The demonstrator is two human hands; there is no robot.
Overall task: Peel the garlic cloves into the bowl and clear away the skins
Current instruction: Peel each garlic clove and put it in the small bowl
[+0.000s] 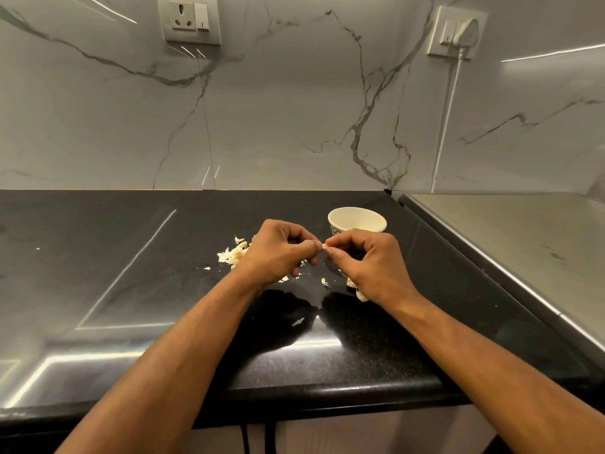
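The person stands at the shiny black stone table (163, 290) and holds both hands up over it. The left hand (278, 253) and the right hand (370, 263) meet in the middle. Between their fingertips sits one small pale garlic clove (324, 246). Both hands have their fingers curled and pinching it, one hand on each end. The clove seems to lie sideways, left to right, but it is too small to be sure.

The little cream bowl with a dark pattern (357, 221) stands just behind the right hand, a bit farther away. So the right hand is nearer to it, and I think that hand should drop the clean clove in.

A pile of dry white garlic skins (230, 255) lies on the table left of the left hand. More pale bits, maybe whole cloves (360, 294), lie under the right wrist.
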